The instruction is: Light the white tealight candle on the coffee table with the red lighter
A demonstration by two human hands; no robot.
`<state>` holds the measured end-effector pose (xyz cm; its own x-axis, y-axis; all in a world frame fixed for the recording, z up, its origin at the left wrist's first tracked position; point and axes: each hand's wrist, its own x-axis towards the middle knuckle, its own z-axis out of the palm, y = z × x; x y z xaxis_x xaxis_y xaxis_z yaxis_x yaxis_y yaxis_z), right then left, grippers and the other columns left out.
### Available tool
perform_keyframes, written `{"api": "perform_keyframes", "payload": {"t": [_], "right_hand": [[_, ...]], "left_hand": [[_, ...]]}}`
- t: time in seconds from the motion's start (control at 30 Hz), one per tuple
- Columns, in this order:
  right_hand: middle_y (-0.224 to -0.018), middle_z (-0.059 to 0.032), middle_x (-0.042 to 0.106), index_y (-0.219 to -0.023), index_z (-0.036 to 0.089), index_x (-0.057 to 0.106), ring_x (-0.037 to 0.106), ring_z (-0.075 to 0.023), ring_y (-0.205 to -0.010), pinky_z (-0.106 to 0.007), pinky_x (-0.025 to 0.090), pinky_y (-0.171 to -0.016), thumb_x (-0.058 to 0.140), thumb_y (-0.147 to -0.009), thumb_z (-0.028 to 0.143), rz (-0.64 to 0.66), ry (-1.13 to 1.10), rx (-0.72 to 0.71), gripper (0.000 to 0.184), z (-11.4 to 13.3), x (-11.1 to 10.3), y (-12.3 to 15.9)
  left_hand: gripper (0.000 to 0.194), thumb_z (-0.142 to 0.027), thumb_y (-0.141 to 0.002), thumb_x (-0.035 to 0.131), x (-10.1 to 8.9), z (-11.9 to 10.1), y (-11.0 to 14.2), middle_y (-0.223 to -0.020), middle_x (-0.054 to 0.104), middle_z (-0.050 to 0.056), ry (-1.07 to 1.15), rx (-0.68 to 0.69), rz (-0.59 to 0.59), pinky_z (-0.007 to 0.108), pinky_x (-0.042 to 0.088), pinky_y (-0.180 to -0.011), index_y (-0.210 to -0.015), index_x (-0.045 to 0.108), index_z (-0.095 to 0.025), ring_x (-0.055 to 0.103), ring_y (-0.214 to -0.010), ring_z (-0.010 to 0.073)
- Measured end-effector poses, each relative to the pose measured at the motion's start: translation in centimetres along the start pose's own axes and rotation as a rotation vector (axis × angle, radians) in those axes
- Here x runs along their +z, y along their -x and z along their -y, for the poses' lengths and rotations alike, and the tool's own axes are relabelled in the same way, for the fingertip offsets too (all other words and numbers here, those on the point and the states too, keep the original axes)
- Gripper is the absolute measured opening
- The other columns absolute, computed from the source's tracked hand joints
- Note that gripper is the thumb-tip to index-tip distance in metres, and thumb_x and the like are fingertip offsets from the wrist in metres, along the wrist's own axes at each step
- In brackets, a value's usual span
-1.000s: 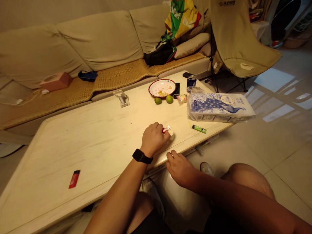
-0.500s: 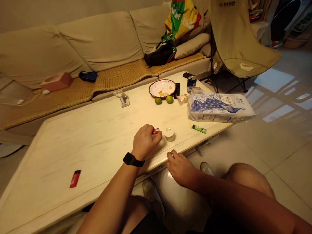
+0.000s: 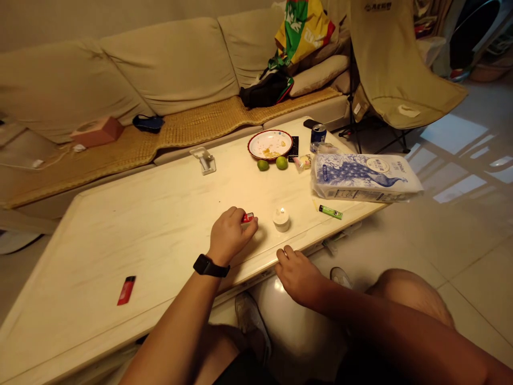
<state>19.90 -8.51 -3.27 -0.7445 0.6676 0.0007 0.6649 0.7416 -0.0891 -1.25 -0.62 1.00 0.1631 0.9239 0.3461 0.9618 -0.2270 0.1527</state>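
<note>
Left hand (image 3: 230, 235) closed on a red lighter (image 3: 248, 217), centre of frame; small white candle (image 3: 281, 221) burning just right of it on the pale wooden table (image 3: 120, 251); right hand (image 3: 296, 275) loosely curled at the table's near edge, gripping nothing; the open flame calls for keeping hands clear.

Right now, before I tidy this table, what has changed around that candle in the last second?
The left hand, gripping a red lighter, has drawn back leftward from the small white candle, which now shows a small flame. The right hand stayed where it was, at the table edge.
</note>
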Motion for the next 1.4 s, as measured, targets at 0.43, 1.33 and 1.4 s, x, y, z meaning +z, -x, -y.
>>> {"api": "perform_keyframes", "payload": {"t": [0.43, 1.33, 1.4], "right_hand": [[-0.102, -0.0166, 0.055, -0.092, 0.011, 0.065, 0.046, -0.0293, -0.098, -0.040, 0.043, -0.074, 0.055, -0.088, 0.018, 0.000, 0.001, -0.007, 0.013, -0.07, -0.15, 0.08], [-0.102, -0.0156, 0.056, -0.091, 0.012, 0.065, 0.046, -0.0278, -0.097, -0.038, 0.044, -0.073, 0.054, -0.089, 0.017, 0.001, -0.018, 0.014, 0.012, 0.08, -0.07, -0.02], [-0.102, -0.0155, 0.056, -0.090, 0.012, 0.065, 0.046, -0.0277, -0.098, -0.038, 0.044, -0.073, 0.054, -0.089, 0.017, 0.002, -0.021, 0.014, 0.012, 0.08, -0.01, 0.01]], "left_hand": [[0.028, -0.045, -0.091, 0.049, 0.13, -0.01, -0.09, -0.077, 0.057, 0.004, 0.009, -0.006, 0.013, 0.033, 0.040, -0.068, -0.076, 0.051, -0.022, 0.054, -0.074, 0.0197], [0.028, -0.046, -0.091, 0.048, 0.12, -0.12, -0.14, -0.078, 0.058, 0.005, 0.012, 0.002, 0.017, 0.034, 0.040, -0.068, -0.076, 0.051, -0.023, 0.054, -0.074, 0.0199], [0.028, -0.046, -0.092, 0.048, 0.15, -0.13, -0.14, -0.078, 0.058, 0.004, 0.007, 0.002, 0.023, 0.034, 0.040, -0.068, -0.076, 0.050, -0.023, 0.054, -0.075, 0.0198]]}}
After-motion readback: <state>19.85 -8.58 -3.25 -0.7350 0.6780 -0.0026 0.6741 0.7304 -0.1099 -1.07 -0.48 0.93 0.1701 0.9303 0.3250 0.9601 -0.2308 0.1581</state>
